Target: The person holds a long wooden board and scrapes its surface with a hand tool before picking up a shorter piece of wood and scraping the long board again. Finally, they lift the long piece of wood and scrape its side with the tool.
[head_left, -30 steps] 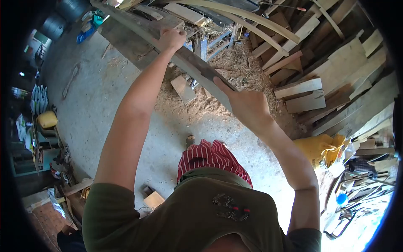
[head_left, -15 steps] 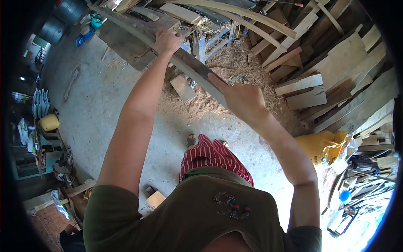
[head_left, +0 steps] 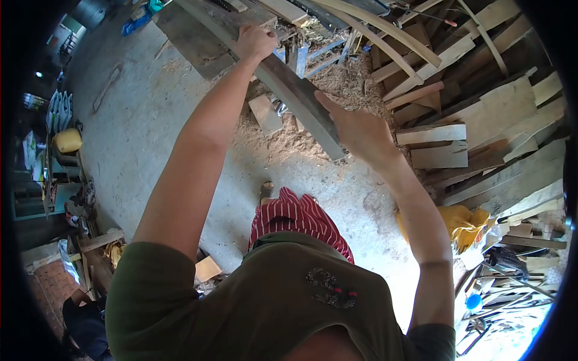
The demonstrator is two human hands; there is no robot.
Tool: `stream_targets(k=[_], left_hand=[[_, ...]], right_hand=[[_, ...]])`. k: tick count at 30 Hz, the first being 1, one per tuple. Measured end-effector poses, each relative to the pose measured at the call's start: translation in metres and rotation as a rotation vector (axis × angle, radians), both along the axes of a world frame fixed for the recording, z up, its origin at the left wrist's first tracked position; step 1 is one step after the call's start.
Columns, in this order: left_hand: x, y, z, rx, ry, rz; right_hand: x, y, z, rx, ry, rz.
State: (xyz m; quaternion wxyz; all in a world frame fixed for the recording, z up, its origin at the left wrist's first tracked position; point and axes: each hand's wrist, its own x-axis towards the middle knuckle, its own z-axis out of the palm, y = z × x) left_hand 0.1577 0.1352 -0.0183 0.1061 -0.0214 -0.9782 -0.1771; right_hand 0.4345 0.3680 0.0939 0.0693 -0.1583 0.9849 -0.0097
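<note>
A long grey-brown wooden beam (head_left: 290, 95) slants from the upper left to its near end at mid-frame. My left hand (head_left: 256, 43) is closed over the beam near the workbench (head_left: 201, 51), its knuckles up. At the near end, my right hand (head_left: 364, 133) grips the beam's right side. One finger of it points along the top face, while the other fingers are curled and partly hidden. A small wooden block (head_left: 265, 114) lies on the floor below the beam.
Sawdust and shavings (head_left: 355, 84) cover the floor beyond the beam. Stacked boards (head_left: 500, 114) fill the right side, with curved strips (head_left: 385, 33) above. A yellow sack (head_left: 454, 225) stands at lower right. A yellow jerrycan (head_left: 67, 141) sits far left.
The view has shifted, so the beam and both hands appear slightly further right. My right hand has moved a little away from the beam's near end face, which now shows more fully.
</note>
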Motion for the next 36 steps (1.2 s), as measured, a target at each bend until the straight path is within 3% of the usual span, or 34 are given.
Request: stream_targets(k=[6,9,14,18,22,24,25,28,29,36], left_hand=[[0.003,0.002,-0.004,0.045,0.058,0.079],[0.003,0.005,-0.003,0.057,0.072,0.057],[0.007,0.002,0.002,0.054,0.096,0.064],[-0.012,-0.007,-0.022,-0.037,0.145,0.077],[-0.008,-0.007,-0.016,-0.026,0.061,0.079],[-0.017,-0.003,-0.013,-0.008,0.059,-0.073],[-0.013,-0.006,-0.020,-0.030,0.074,0.058],[-0.014,-0.007,-0.020,-0.013,0.125,0.067],[-0.009,-0.006,-0.017,-0.119,0.125,0.093],[-0.012,-0.011,-0.022,-0.046,0.074,0.104]], right_hand=[[0.070,0.031,0.047,0.080,-0.366,-0.175],[0.072,0.039,0.036,0.023,-0.234,-0.120],[0.005,0.012,0.003,-0.097,-0.040,-0.043],[0.054,0.039,0.011,-0.044,-0.065,-0.031],[0.122,0.065,0.025,-0.044,-0.091,-0.064],[0.115,0.060,0.028,-0.004,-0.107,-0.076],[0.109,0.055,0.029,0.033,-0.120,-0.088],[0.071,0.034,0.025,0.078,-0.118,-0.095],[0.066,0.034,0.018,0.075,-0.057,-0.065],[0.133,0.070,0.015,0.021,-0.012,-0.053]])
